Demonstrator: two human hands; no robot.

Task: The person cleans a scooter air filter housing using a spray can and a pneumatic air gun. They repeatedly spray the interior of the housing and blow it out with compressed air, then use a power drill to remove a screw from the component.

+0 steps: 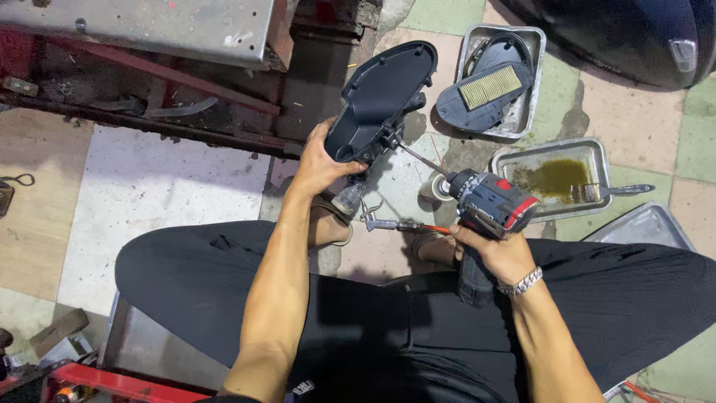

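Black plastic cover (384, 93) gripped by left hand (321, 160); right hand (496, 250) clenches cordless drill (488, 205), bit meeting cover's edge. Oily tray (552, 153) at three o'clock.

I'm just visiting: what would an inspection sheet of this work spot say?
Surface: tiled floor, stained near the trays.
Job's things: black plastic cover; cordless drill with long bit against it.
Clutter: metal tray holding an air filter; oily tray with a brush; air blow gun.
Hands: left hand grips the cover; right hand grips the drill.
Cables: orange hose on the blow gun.
Surroundings: red metal frame.
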